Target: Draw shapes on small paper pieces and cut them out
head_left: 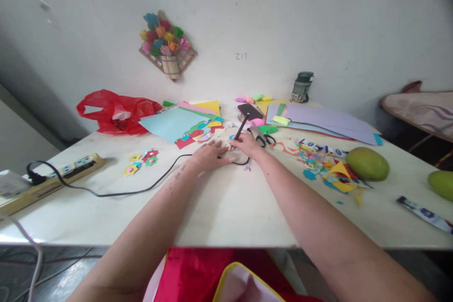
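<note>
My left hand (211,155) lies flat on the white table, fingers spread, beside small paper pieces. In my right hand (245,144) is a black pen-like stick (241,126), tilted and gripped near its lower end. Small pale and blue scraps (231,137) sit between the two hands, partly hidden by the fingers. Black-handled scissors (266,139) rest just right of my right hand. Behind it is a dark phone (250,111). A group of finished paper flowers (143,160) lies to the left of my left hand.
A black cable (120,194) runs from a power strip (71,174) toward my hands. Coloured sheets (177,122) and a red plastic bag (118,111) lie at the back left. On the right are more sheets (325,120), paper scraps (336,174), a mango (368,163) and a glue tube (424,214).
</note>
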### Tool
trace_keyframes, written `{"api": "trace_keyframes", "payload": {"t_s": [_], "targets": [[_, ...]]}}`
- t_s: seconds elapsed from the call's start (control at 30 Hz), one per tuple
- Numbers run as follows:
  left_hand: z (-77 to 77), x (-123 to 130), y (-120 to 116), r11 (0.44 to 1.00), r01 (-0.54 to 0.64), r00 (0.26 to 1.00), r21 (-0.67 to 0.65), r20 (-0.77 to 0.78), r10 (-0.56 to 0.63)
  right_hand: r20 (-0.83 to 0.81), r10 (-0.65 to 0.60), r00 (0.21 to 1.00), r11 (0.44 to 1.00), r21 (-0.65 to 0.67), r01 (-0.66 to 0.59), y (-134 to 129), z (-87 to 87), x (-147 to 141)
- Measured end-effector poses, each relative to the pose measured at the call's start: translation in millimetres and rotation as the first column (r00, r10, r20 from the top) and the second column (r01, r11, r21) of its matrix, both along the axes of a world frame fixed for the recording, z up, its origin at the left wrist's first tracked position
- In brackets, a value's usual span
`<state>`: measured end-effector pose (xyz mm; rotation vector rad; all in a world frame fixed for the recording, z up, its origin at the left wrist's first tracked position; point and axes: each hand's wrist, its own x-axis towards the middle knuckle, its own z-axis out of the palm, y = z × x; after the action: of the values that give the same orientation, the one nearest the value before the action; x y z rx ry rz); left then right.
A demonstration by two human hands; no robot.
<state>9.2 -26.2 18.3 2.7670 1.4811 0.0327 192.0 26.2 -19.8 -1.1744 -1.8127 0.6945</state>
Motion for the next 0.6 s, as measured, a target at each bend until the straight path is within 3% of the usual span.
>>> {"api": "trace_keyframes", "payload": {"t_s": [0.6], "targets": [[-1.5,-1.2,4.6,0.999,0.038,0.998,-0.001,-0.040,-0.038,-0.004,-0.010,1.000,1.000,-0.021,0.010,-3.3,1.5,-1.7]]}}
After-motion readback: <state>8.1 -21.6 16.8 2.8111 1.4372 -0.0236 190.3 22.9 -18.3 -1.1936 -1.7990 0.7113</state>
